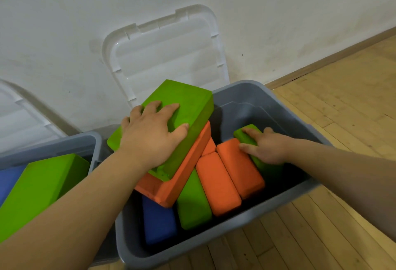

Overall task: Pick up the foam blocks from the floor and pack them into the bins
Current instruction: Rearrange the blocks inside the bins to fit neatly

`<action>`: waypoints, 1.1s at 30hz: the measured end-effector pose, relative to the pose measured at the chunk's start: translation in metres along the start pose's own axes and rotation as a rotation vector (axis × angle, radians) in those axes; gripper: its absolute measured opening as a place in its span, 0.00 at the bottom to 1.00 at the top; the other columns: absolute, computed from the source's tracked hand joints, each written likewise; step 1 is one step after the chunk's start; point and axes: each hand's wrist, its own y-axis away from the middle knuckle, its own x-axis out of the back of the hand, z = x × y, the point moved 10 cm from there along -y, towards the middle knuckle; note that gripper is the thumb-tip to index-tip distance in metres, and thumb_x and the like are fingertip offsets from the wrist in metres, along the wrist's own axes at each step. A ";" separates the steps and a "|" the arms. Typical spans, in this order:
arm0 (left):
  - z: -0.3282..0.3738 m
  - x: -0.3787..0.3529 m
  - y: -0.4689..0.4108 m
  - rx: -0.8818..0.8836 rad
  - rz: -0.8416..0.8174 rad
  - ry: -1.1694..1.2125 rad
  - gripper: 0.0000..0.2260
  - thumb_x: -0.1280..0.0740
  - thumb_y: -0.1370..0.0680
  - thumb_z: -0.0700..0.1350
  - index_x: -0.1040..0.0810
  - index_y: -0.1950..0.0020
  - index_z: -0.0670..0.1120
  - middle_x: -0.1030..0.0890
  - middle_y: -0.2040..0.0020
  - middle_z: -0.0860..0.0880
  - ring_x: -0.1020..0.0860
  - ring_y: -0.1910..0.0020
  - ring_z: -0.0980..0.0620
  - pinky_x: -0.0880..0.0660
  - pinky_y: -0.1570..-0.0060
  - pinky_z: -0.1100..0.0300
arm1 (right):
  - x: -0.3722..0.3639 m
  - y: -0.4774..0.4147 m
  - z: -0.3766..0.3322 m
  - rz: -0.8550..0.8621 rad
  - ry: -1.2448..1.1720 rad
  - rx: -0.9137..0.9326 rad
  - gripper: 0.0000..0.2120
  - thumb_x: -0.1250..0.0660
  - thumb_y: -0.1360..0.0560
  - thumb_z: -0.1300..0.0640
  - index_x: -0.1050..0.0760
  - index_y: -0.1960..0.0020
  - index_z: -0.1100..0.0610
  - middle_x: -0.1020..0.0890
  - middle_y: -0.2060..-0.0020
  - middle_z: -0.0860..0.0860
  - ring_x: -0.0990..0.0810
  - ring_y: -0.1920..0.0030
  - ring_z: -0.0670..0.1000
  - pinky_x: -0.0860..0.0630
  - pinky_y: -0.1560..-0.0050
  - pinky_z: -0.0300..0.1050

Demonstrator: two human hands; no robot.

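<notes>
A clear plastic lid [166,55] leans upright against a white wall [64,12], its bottom edge hidden from view. A second clear lid [23,115] leans on the same wall at the far left, partly cut off by the frame edge. A wooden skirting board [334,55] runs along the wall's base, meeting a light wooden plank floor [342,102] marked with small dark specks.

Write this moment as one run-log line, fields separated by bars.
left hand: holds green foam block | right hand: presses small green foam block | grey plastic bin: partly filled
</notes>
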 end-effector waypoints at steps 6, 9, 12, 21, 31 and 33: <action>-0.002 0.003 -0.002 0.007 -0.015 0.033 0.38 0.50 0.30 0.76 0.38 0.21 0.64 0.37 0.20 0.49 0.41 0.22 0.40 0.40 0.25 0.40 | 0.003 0.006 -0.002 -0.085 0.138 -0.050 0.45 0.48 0.25 0.23 0.64 0.18 0.41 0.53 0.19 0.61 0.44 0.21 0.67 0.43 0.22 0.64; -0.015 0.001 0.002 0.059 -0.033 0.037 0.39 0.50 0.30 0.79 0.38 0.21 0.64 0.37 0.21 0.47 0.39 0.23 0.38 0.39 0.26 0.39 | 0.035 0.011 -0.028 0.098 0.104 0.108 0.44 0.48 0.25 0.23 0.62 0.18 0.40 0.56 0.18 0.57 0.52 0.19 0.65 0.47 0.22 0.66; -0.023 -0.001 0.010 0.100 -0.053 0.038 0.42 0.54 0.32 0.81 0.40 0.21 0.65 0.39 0.20 0.47 0.38 0.25 0.37 0.38 0.27 0.38 | 0.035 0.006 -0.032 0.245 -0.035 0.205 0.44 0.47 0.24 0.25 0.62 0.18 0.41 0.55 0.17 0.51 0.55 0.18 0.59 0.49 0.21 0.64; -0.025 0.001 0.013 0.095 -0.047 0.001 0.41 0.52 0.31 0.81 0.42 0.21 0.65 0.40 0.20 0.46 0.37 0.25 0.36 0.37 0.28 0.38 | 0.006 -0.005 -0.023 0.235 0.028 0.129 0.48 0.47 0.28 0.22 0.56 0.18 0.46 0.35 0.25 0.58 0.37 0.25 0.63 0.38 0.26 0.63; -0.048 0.008 0.003 0.110 -0.026 0.179 0.48 0.42 0.35 0.83 0.39 0.21 0.60 0.29 0.32 0.44 0.27 0.32 0.38 0.29 0.33 0.43 | 0.077 0.001 -0.091 0.268 -1.039 0.321 0.50 0.31 0.30 0.29 0.50 0.17 0.44 0.40 0.19 0.50 0.36 0.23 0.56 0.35 0.26 0.57; -0.032 0.014 0.005 0.011 0.032 0.200 0.45 0.40 0.34 0.80 0.36 0.22 0.60 0.28 0.34 0.46 0.28 0.32 0.42 0.30 0.34 0.47 | 0.071 -0.010 -0.091 0.197 -1.257 0.287 0.49 0.29 0.34 0.30 0.42 0.19 0.46 0.32 0.23 0.48 0.29 0.27 0.54 0.31 0.27 0.60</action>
